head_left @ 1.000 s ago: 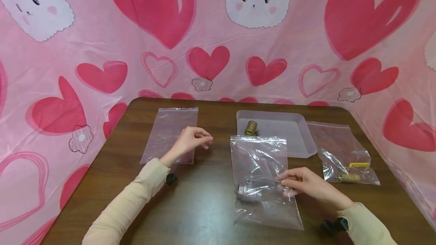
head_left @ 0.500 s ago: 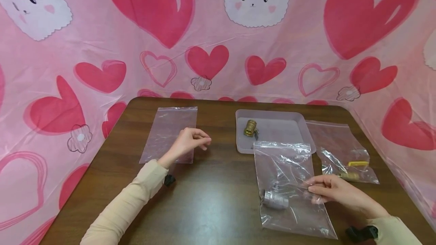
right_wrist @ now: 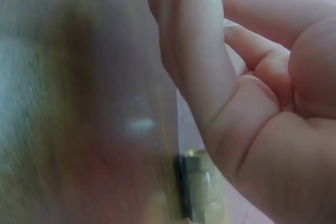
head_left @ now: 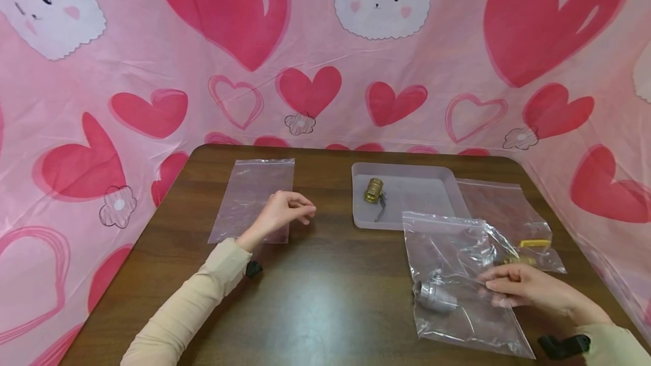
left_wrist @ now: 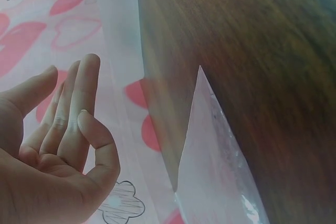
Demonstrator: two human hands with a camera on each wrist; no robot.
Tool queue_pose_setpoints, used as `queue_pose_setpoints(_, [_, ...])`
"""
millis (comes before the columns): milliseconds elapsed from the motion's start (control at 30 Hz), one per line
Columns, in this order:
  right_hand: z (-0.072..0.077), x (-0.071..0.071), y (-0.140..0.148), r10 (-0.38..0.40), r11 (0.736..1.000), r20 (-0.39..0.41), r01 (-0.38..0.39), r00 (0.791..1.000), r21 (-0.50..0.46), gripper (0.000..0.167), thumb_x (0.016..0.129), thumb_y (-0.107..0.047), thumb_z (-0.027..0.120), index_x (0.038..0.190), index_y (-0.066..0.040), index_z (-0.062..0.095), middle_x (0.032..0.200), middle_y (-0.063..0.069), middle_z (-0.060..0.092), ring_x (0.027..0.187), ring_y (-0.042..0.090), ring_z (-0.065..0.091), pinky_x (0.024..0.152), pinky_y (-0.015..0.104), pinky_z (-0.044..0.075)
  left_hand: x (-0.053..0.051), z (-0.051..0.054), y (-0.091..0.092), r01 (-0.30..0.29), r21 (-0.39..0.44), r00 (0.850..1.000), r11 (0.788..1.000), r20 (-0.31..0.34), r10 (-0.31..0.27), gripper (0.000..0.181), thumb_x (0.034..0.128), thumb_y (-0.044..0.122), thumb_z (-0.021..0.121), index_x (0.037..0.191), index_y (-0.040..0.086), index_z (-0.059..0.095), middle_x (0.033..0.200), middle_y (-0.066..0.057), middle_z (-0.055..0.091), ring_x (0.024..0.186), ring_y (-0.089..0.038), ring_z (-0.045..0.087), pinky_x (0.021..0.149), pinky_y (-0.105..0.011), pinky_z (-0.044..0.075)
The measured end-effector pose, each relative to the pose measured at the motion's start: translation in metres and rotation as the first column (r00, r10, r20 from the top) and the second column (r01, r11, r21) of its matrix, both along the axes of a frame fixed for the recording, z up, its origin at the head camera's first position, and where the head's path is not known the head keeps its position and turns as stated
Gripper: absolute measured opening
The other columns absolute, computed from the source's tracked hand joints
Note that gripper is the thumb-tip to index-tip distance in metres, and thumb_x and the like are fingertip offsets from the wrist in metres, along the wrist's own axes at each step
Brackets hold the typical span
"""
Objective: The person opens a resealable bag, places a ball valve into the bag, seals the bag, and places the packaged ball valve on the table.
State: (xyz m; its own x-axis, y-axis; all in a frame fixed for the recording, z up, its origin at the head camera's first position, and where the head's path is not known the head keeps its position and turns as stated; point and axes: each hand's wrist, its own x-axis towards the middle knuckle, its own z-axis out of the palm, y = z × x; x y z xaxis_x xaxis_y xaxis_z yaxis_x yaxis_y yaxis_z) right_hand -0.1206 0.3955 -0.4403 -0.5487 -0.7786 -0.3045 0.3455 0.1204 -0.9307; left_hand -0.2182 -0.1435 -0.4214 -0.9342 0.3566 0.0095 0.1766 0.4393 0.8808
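My right hand (head_left: 531, 287) pinches the right side of a clear zip bag (head_left: 478, 332) between thumb and fingers. Inside this bag lies a grey metal pipe fitting (head_left: 434, 296), perhaps a valve body. Above the near right corner of another clear zip bag (head_left: 239, 208), which lies flat on the table, hovers my left hand (head_left: 280, 213); its fingers are loosely bent and hold nothing. The left wrist view shows the same loose fingers (left_wrist: 86, 87). Most of what the right fingertips touch is out of sight in the right wrist view.
A shallow translucent plastic tray (head_left: 432, 196) stands at the back, holding a brass valve (head_left: 373, 190) with a grey lever (head_left: 381, 208). Partly behind the held bag, a third zip bag (head_left: 508, 199) contains a brass valve with a yellow handle (head_left: 535, 243). Heart-patterned cloth surrounds the brown table (head_left: 325, 287).
My right hand has carried the bag with the grey fitting rightward, uncovering the tray's front and the grey lever, and partly covering the right-hand bag. My left hand has stayed nearly still.
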Motion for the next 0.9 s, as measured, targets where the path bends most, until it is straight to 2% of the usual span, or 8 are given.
queue_pose_setpoints(267, [0.005, -0.002, 0.007, 0.007, 0.996, -0.015, -0.006, 1.0, 0.089, 0.038, 0.105, -0.002, 0.039, 0.127, -0.02, 0.066, 0.114, -0.008, 0.071, 0.098, 0.002, 0.067, 0.085, 0.019, 0.056, -0.001, 0.0, 0.001, 0.016, 0.001, 1.0, 1.0, 0.005, -0.016, 0.025, 0.0916, 0.022, 0.071, 0.104, 0.0, 0.075, 0.093, -0.014, 0.078, 0.075, -0.027, 0.076, 0.094, -0.045, 0.055])
queue_pose_setpoints(467, [0.01, 0.0, 0.004, -0.009, 0.975, -0.129, 0.037, 0.992, 0.218, 0.034, 0.104, -0.005, 0.044, 0.123, -0.02, 0.068, 0.097, -0.013, 0.064, 0.084, -0.001, 0.065, 0.075, 0.017, 0.057, -0.001, -0.001, 0.001, 0.01, 0.005, 1.0, 1.0, 0.009, -0.01, 0.025, 0.0927, 0.019, 0.07, 0.106, -0.003, 0.074, 0.095, -0.019, 0.077, 0.077, -0.033, 0.075, 0.096, -0.048, 0.054])
queue_pose_setpoints(533, [0.012, 0.001, 0.001, -0.02, 0.967, -0.165, 0.061, 0.986, 0.247, 0.032, 0.104, -0.005, 0.046, 0.12, -0.02, 0.068, 0.094, -0.013, 0.064, 0.082, -0.001, 0.065, 0.072, 0.017, 0.057, 0.004, 0.009, 0.003, 0.009, 0.0, 1.0, 1.0, 0.012, -0.009, 0.024, 0.0932, 0.015, 0.069, 0.106, -0.005, 0.073, 0.096, -0.022, 0.076, 0.079, -0.036, 0.074, 0.097, -0.049, 0.053])
queue_pose_setpoints(633, [0.015, 0.002, -0.002, -0.034, 0.946, -0.229, 0.105, 0.973, 0.306, 0.024, 0.103, -0.006, 0.049, 0.121, 0.003, 0.062, 0.093, -0.013, 0.065, 0.08, -0.001, 0.065, 0.07, 0.019, 0.058, 0.013, 0.025, 0.006, 0.013, -0.012, 1.0, 1.0, 0.014, -0.013, 0.021, 0.0939, 0.01, 0.067, 0.105, -0.007, 0.072, 0.097, -0.025, 0.075, 0.08, -0.039, 0.074, 0.098, -0.051, 0.051])
queue_pose_setpoints(700, [0.016, 0.003, -0.004, -0.041, 0.929, -0.272, 0.137, 0.961, 0.344, 0.029, 0.101, -0.006, 0.052, 0.118, 0.017, 0.054, 0.091, -0.013, 0.065, 0.08, -0.001, 0.065, 0.068, 0.021, 0.058, 0.019, 0.036, 0.008, 0.018, -0.013, 1.0, 1.0, 0.009, -0.018, 0.021, 0.0936, 0.009, 0.067, 0.105, -0.007, 0.072, 0.096, -0.025, 0.075, 0.08, -0.039, 0.074, 0.098, -0.051, 0.051])
queue_pose_setpoints(767, [0.015, 0.004, -0.006, -0.04, 0.908, -0.319, 0.168, 0.947, 0.384, 0.038, 0.1, -0.005, 0.054, 0.115, 0.027, 0.043, 0.091, -0.014, 0.065, 0.079, -0.001, 0.065, 0.066, 0.023, 0.059, 0.021, 0.037, 0.007, 0.021, -0.011, 1.0, 1.0, 0.008, -0.021, 0.021, 0.0938, 0.009, 0.067, 0.104, -0.007, 0.072, 0.096, -0.025, 0.075, 0.08, -0.039, 0.074, 0.097, -0.05, 0.052])
queue_pose_setpoints(900, [0.016, 0.005, -0.008, -0.04, 0.881, -0.387, 0.216, 0.921, 0.421, 0.035, 0.096, -0.003, 0.06, 0.109, 0.026, 0.045, 0.088, -0.013, 0.064, 0.076, -0.001, 0.065, 0.063, 0.025, 0.059, 0.017, 0.031, 0.007, 0.023, -0.004, 0.999, 1.0, 0.023, -0.023, 0.021, 0.0936, 0.009, 0.067, 0.105, -0.008, 0.072, 0.097, -0.026, 0.074, 0.081, -0.041, 0.073, 0.096, -0.05, 0.053])
